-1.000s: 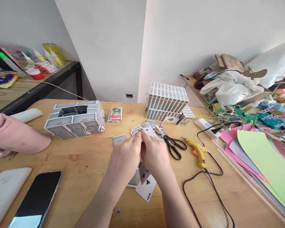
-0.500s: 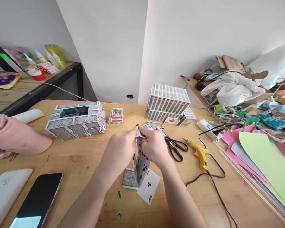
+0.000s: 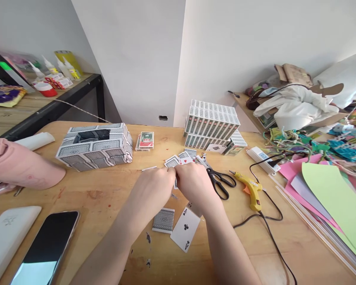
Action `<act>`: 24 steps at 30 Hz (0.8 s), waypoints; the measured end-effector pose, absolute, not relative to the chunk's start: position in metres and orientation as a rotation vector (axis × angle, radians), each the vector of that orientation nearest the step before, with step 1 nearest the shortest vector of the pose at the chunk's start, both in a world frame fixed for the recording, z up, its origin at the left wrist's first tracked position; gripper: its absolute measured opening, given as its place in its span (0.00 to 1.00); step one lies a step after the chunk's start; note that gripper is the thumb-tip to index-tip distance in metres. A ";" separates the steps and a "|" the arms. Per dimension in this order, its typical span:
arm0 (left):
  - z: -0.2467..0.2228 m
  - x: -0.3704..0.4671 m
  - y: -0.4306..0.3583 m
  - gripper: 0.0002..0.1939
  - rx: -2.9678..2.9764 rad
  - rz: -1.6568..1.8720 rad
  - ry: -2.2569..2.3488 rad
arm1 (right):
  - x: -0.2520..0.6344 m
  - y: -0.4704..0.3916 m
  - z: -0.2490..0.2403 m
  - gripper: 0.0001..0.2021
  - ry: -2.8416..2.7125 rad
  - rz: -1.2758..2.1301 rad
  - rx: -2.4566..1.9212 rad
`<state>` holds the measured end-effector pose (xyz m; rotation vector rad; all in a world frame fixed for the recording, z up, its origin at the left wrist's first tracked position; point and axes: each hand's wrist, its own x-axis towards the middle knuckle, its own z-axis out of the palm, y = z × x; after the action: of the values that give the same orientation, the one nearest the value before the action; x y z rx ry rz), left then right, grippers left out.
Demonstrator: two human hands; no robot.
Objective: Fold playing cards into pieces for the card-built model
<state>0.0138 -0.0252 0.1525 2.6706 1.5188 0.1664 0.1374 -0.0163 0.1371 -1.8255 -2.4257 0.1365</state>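
Both hands meet at the middle of the wooden table, knuckles up. My left hand (image 3: 156,184) is closed, its fingertips hidden beneath it. Touching it, my right hand (image 3: 194,182) is closed too. A patterned card edge shows just under the place where they meet; the rest of what they hold is hidden. Nearer to me lie a patterned card piece (image 3: 163,220), back side up, and an ace of clubs (image 3: 185,230), face up. Beyond the hands are loose cards (image 3: 172,161), partly covered by the fingers. Black-handled scissors (image 3: 221,183) lie right of my right hand.
A card-covered box (image 3: 91,146) and small card packs (image 3: 145,141) stand back left, stacked card boxes (image 3: 210,122) back right. A yellow glue gun (image 3: 252,190) with its cable lies right. A phone (image 3: 47,245) and pink pouch (image 3: 26,164) are left.
The long folded cards that hung upright below my hands no longer show there. My hands have turned knuckles up, and more loose cards show beyond them.
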 end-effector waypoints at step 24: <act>0.154 0.002 -0.034 0.16 2.757 0.550 1.403 | 0.146 -0.023 0.145 0.10 -2.338 0.202 -1.643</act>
<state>0.0025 -0.0341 0.1541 2.7565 1.4033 0.5502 0.1464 -0.0227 0.1448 -1.6434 -2.3375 0.2021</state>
